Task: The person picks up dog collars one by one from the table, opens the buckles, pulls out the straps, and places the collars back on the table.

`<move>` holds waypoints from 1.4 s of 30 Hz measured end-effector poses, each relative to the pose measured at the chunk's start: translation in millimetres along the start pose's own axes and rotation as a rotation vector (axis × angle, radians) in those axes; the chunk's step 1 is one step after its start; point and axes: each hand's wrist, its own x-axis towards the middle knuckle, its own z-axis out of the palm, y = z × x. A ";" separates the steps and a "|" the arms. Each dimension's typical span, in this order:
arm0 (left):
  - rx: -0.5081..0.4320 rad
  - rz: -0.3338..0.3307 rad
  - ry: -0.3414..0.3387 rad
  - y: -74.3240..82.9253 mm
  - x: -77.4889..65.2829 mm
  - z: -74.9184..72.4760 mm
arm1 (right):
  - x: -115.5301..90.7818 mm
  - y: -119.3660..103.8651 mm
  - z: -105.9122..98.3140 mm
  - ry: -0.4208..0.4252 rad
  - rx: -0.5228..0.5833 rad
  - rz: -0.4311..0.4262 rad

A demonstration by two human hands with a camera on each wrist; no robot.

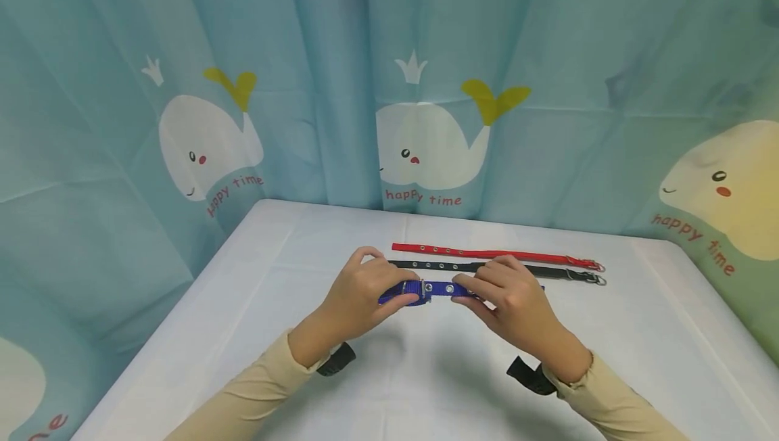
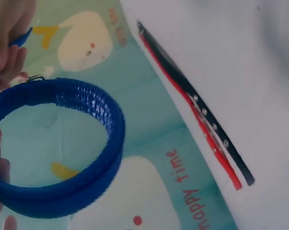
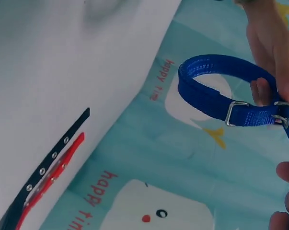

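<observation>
A blue collar (image 1: 439, 288) is held up between both hands above the table, bent into a loop. My left hand (image 1: 363, 287) pinches it at the buckle end. With thumb and fingers my right hand (image 1: 510, 297) grips the eyeleted strap end, whose tip sticks out beyond the hand. In the right wrist view the strap end passes at the metal buckle, and a metal slide (image 3: 237, 113) sits on the band. Whether the buckle's prong is in an eyelet cannot be made out. The left wrist view shows the collar's round padded loop (image 2: 118, 139).
Behind the hands, a black collar (image 1: 550, 272) and a red collar (image 1: 529, 256) lie side by side, stretched out on the white table (image 1: 304, 238). A blue curtain (image 1: 328, 76) with whale prints hangs behind the table.
</observation>
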 end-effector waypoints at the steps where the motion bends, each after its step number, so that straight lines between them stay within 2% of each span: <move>1: -0.006 -0.012 -0.007 0.2 0.0 -1.7 | -0.7 0.9 -1.9 -0.008 -0.003 0.010; 4: -0.007 -0.043 -0.019 -0.1 -0.5 -4.9 | -3.2 2.9 -5.9 -0.021 -0.004 0.033; 8: 0.021 -0.051 -0.021 -0.2 -1.3 -6.5 | -5.7 4.5 -8.2 -0.030 0.001 0.057; 18: 0.112 0.029 -0.029 2.5 5.5 -7.3 | -1.7 0.3 -4.6 -0.053 0.066 0.094; 24: 0.105 0.055 -0.021 3.2 6.4 -5.6 | 1.3 -4.6 0.7 -0.066 0.087 0.082; 31: 0.078 0.055 0.012 3.9 7.6 -4.7 | 6.1 -9.7 4.2 -0.057 0.098 0.110; 36: 0.088 0.069 0.022 3.9 7.6 -3.7 | 8.3 -10.3 6.1 -0.058 0.095 0.090; 42: 0.076 0.040 0.045 3.3 7.2 -6.9 | 4.8 -3.2 1.5 -0.058 0.077 0.067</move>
